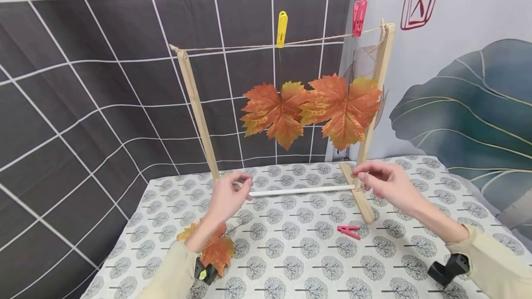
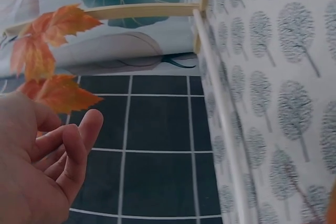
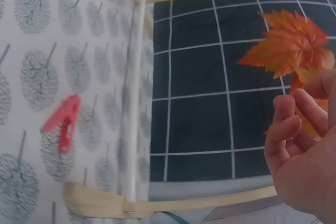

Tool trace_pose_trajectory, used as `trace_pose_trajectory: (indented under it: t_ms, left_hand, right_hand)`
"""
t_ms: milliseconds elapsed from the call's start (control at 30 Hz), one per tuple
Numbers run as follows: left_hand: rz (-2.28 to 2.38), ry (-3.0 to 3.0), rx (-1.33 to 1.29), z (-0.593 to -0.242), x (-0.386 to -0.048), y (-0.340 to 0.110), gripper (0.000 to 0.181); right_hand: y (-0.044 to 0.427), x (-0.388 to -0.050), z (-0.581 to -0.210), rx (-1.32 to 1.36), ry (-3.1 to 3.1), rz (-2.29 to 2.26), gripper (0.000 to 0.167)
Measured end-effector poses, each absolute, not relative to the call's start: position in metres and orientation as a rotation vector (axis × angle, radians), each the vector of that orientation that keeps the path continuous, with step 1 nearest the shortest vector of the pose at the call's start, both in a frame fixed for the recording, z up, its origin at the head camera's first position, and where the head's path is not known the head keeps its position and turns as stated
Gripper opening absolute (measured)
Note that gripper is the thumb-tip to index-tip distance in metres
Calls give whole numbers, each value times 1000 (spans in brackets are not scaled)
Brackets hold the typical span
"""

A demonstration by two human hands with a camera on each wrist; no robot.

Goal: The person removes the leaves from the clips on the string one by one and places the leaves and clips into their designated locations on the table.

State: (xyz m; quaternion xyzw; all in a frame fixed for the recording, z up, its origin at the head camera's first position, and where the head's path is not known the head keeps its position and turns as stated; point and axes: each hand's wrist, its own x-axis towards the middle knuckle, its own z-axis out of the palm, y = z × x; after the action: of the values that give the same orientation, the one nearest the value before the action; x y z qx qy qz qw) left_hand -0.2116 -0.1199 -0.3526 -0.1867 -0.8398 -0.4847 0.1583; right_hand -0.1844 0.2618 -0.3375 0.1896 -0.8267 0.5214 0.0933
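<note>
My left hand (image 1: pixel 231 194) is near the left post of a wooden frame, its fingers loosely bent and holding nothing. By the right post (image 1: pixel 379 82) is my right hand (image 1: pixel 386 181), also with bent fingers and nothing in them. A string (image 1: pixel 232 48) runs between the post tops. From it hang two orange maple leaves, one under a yellow clothespin (image 1: pixel 282 29), the other under a pink clothespin (image 1: pixel 359 17). Another leaf (image 1: pixel 218 248) lies on the cloth, partly hidden by my left forearm. A second pink clothespin (image 3: pixel 64 124) lies on the cloth.
A white rod (image 1: pixel 303 190) joins the posts low down, just above the patterned tablecloth (image 1: pixel 291 239). The right post stands on a wooden foot (image 1: pixel 362 204). Behind the frame hangs a dark gridded curtain (image 1: pixel 124 82), with a leaf-printed backdrop (image 1: pixel 469 105) to the right.
</note>
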Motion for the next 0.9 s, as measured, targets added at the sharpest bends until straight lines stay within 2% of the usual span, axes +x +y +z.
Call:
trace_pose_trajectory:
  t_ms: [900]
  left_hand:
    - [-1212, -2206, -714, -288, -240, -96, 9]
  right_hand:
    - [262, -199, -260, 752, -2497, 1199, 17]
